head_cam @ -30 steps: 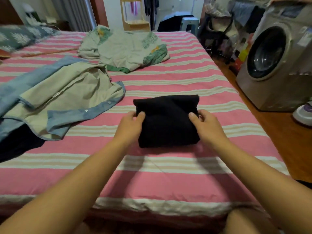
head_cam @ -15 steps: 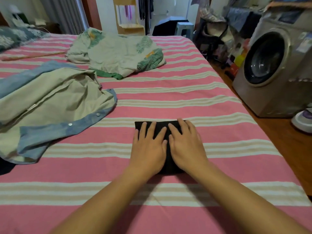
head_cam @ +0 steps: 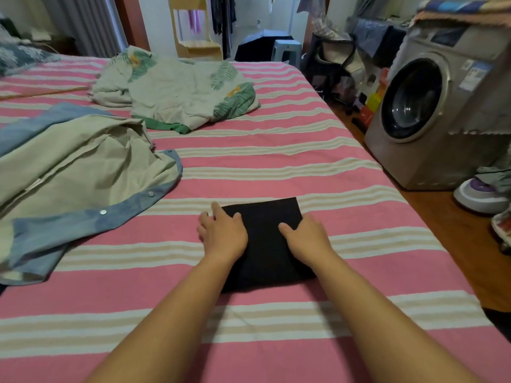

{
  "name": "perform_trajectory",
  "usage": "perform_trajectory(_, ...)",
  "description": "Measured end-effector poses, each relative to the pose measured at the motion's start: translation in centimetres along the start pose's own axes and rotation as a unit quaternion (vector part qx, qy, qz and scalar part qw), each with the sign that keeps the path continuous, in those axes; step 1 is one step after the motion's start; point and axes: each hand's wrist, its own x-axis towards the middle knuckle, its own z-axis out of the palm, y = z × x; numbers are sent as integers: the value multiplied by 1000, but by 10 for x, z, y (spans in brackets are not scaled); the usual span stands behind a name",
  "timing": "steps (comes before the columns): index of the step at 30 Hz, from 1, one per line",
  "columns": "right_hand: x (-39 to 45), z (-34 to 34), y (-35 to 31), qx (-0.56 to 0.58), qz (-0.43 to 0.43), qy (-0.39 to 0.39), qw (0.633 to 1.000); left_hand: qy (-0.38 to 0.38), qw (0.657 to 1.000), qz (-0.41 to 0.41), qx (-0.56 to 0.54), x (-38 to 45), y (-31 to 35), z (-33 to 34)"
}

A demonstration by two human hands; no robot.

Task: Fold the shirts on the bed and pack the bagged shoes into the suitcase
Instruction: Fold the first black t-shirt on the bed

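At lower centre, the left hand [head_cam: 224, 234] and right hand [head_cam: 307, 239] are pressing flat, fingers released, on the folded black shirt [head_cam: 264, 239], seemingly smoothing its sides.

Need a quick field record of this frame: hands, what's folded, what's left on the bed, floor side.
left hand: flat on left edge of black folded shirt, fingers spread
right hand: flat on its right edge
black folded shirt: compact rectangle, lying on striped bed
unfolded: beige and blue shirt at left; leaf-print shirt farther back
floor, right of bed: washing machine
suitcase, bagged shoes: not in view
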Motion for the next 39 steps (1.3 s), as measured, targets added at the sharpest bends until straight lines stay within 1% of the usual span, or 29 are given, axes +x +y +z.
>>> perform_trajectory(1,4,-4,-1,52,25,-25,998,-9,997,-37,-74,-2,-6,-2)
perform_trajectory(2,6,-10,-3,128,55,-56,989,-43,984,-76,-152,-4,-8,-7)
perform_trajectory(4,-7,-22,-9,282,124,-140,941,-129,931,-147,-310,-14,-13,-26)
perform_trajectory(6,-36,-33,-5,368,154,-200,895,-212,877,-181,-391,-39,-9,-46)
perform_trajectory(7,-54,-37,4,395,158,-204,882,-242,860,-187,-408,-55,-7,-49)
perform_trajectory(9,-94,-51,33,449,164,-176,860,-267,859,-173,-401,-89,2,-43)
perform_trajectory(10,-116,-61,51,475,166,-149,851,-285,860,-161,-392,-107,10,-36)
perform_trajectory(12,-157,-94,95,499,168,-78,847,-345,849,-125,-381,-150,35,-15)
perform_trajectory(14,-203,-142,139,504,181,-2,845,-420,832,-84,-354,-196,70,11)
perform_trajectory(16,-255,-195,181,501,204,69,838,-493,806,-39,-325,-250,107,39)
perform_trajectory(19,-328,-265,235,504,232,143,820,-573,765,7,-295,-328,149,84)
perform_trajectory(22,-387,-314,293,519,259,213,786,-621,740,19,-259,-401,183,131)
perform_trajectory(25,-439,-340,363,559,270,271,736,-645,738,44,-196,-472,210,193)
perform_trajectory(27,-468,-343,414,581,284,297,703,-647,745,87,-136,-516,219,244)
perform_trajectory(30,-501,-332,490,617,302,336,644,-662,737,133,-45,-569,222,319)
perform_trajectory(31,-507,-327,513,625,305,345,630,-663,733,151,-10,-580,219,346)
perform_trajectory(33,-511,-309,566,626,306,358,621,-664,726,170,53,-596,210,401)
perform_trajectory(34,-512,-295,596,618,309,370,621,-678,701,197,105,-601,201,427)
perform_trajectory(35,-512,-279,622,611,316,380,618,-671,683,235,165,-602,189,451)
perform_trajectory(36,-512,-261,650,606,325,381,618,-648,677,263,230,-602,178,471)
perform_trajectory(37,-510,-240,674,604,339,377,615,-618,680,274,282,-599,165,488)
perform_trajectory(38,-507,-220,695,601,351,372,614,-584,674,303,336,-591,151,501)
perform_trajectory(39,-505,-200,714,598,363,366,614,-555,644,347,396,-583,134,513)
